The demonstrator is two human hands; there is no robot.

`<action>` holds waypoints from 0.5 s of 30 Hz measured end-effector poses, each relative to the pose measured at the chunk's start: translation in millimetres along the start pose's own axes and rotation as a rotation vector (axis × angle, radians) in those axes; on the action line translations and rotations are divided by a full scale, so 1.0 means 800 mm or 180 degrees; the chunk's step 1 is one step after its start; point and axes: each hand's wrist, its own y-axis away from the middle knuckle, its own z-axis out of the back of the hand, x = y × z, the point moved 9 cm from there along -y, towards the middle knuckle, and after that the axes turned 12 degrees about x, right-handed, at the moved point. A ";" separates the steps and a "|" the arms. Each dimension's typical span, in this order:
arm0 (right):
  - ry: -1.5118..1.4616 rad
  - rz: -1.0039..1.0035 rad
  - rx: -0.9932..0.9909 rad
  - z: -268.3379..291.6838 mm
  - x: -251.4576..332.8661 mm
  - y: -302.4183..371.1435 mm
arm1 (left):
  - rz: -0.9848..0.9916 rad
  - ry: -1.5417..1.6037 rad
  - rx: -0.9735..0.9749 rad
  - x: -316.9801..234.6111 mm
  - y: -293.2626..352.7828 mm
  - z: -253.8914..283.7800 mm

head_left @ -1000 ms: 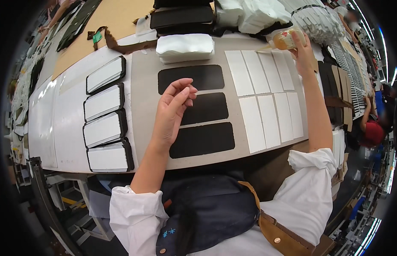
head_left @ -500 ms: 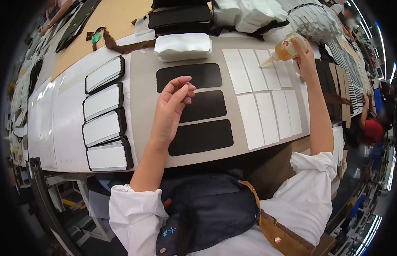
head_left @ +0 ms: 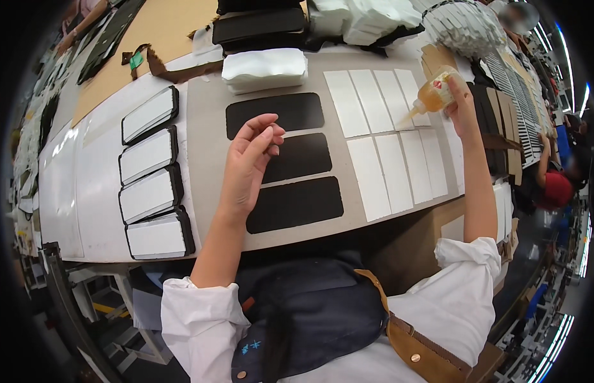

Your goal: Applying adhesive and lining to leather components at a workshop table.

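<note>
My right hand point(head_left: 464, 110) is wrapped round a clear squeeze bottle point(head_left: 434, 96) of amber liquid. It is tilted, its long nozzle pointing down and left at the white strips point(head_left: 373, 171), which lie in two rows on a grey board point(head_left: 207, 191). The nozzle tip is by the gap between the rows; whether it touches a strip I cannot tell. My left hand point(head_left: 249, 156) hovers over the black rectangular pieces point(head_left: 297, 204), thumb and fingers drawn together, with nothing visible in them. Three of these black pieces lie in a column, the upper two partly covered by that hand.
To the left, several black-edged pieces with white panels point(head_left: 147, 156) overlap in a column. Behind the board stand a white stack point(head_left: 265, 69) and black stacked pieces point(head_left: 258, 29). Brown and black pieces point(head_left: 501, 124) lie at the right. Other people work farther off.
The bottle in my right hand has moved down the strips, from the far row's upper part toward the gap between the rows. My left hand keeps its pose over the black pieces.
</note>
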 end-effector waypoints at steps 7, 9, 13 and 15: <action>-0.0458 0.0556 -0.0313 0.011 0.007 -0.052 | 0.0017 0.0010 0.0000 0.001 0.000 0.001; -0.0269 0.0593 -0.0355 0.006 0.011 -0.067 | 0.0009 0.0021 -0.0019 0.000 0.000 0.002; 0.0036 0.0557 -0.0407 -0.005 0.011 -0.080 | 0.0015 0.0029 -0.0012 0.002 0.000 0.004; 0.0050 0.0560 -0.0416 -0.007 0.008 -0.084 | 0.0011 0.0029 0.0003 0.002 -0.001 0.004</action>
